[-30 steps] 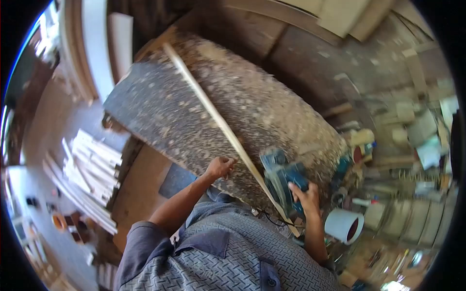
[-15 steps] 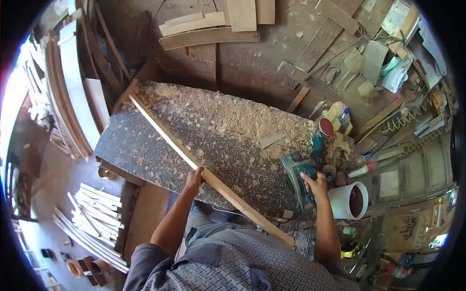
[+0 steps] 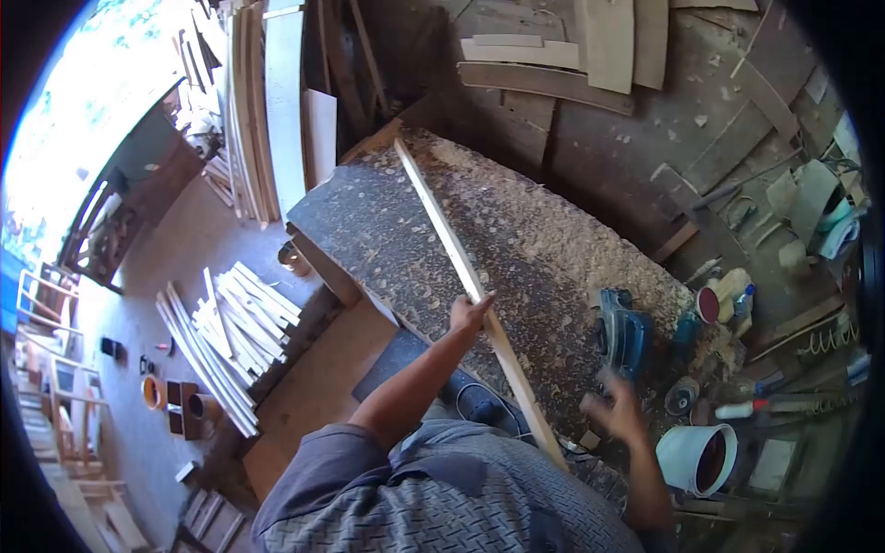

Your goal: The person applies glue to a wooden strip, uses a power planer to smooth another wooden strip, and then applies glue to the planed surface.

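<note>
My left hand (image 3: 470, 314) is wrapped round a long, pale wooden strip (image 3: 441, 219). The strip slants across the workbench (image 3: 355, 221), its far end near the back left corner and its near end against my shirt. A teal power planer (image 3: 625, 334) rests on the bench to the right. Just below the planer is my right hand (image 3: 619, 413), apart from it, blurred by motion, with fingers spread and nothing visible in them.
Wood shavings (image 3: 572, 235) cover much of the bench. Right of the planer lie a sander with a red disc (image 3: 707, 305) and a white bucket (image 3: 678, 458). Cut wooden strips (image 3: 244, 318) are heaped on the left; tall boards (image 3: 284, 111) lean behind.
My right hand has let go of the planer and drawn back toward me. The planer now stands on the bench. My left hand still grips the strip, and the view has swung left.
</note>
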Demonstrator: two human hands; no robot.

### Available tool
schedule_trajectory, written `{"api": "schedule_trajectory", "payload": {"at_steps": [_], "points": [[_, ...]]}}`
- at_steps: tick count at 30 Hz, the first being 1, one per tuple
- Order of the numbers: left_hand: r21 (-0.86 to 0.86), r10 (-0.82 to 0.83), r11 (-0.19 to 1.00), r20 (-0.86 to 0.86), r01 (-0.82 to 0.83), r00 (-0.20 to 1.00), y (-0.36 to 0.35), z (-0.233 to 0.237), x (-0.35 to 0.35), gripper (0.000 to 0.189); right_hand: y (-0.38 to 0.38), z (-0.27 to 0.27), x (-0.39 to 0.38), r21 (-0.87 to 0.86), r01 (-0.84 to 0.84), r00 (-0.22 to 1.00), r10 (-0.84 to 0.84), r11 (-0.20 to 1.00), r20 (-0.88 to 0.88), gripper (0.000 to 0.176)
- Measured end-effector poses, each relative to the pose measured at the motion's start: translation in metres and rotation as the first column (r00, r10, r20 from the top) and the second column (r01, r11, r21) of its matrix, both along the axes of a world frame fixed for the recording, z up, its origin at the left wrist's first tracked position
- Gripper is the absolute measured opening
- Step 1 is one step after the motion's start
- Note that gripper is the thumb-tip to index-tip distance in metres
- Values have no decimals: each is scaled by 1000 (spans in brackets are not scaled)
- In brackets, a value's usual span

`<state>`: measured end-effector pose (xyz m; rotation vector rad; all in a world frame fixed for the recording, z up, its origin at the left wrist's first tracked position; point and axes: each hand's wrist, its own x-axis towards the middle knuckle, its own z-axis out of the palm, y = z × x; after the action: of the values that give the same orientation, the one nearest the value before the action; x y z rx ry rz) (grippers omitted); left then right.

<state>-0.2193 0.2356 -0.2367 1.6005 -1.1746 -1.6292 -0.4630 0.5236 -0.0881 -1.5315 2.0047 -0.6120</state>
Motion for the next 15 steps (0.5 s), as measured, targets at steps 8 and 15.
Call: {"api": "schedule_trajectory", "payload": {"at_steps": [8, 15], "points": [[224, 165, 969, -277, -104, 947, -15, 20, -16, 37, 77, -14, 44, 417, -101, 923, -72, 903, 379, 56], [170, 58, 985, -362, 4, 930, -24, -1, -5, 39, 79, -7, 49, 382, -3, 785, -234, 924, 573, 42]]}}
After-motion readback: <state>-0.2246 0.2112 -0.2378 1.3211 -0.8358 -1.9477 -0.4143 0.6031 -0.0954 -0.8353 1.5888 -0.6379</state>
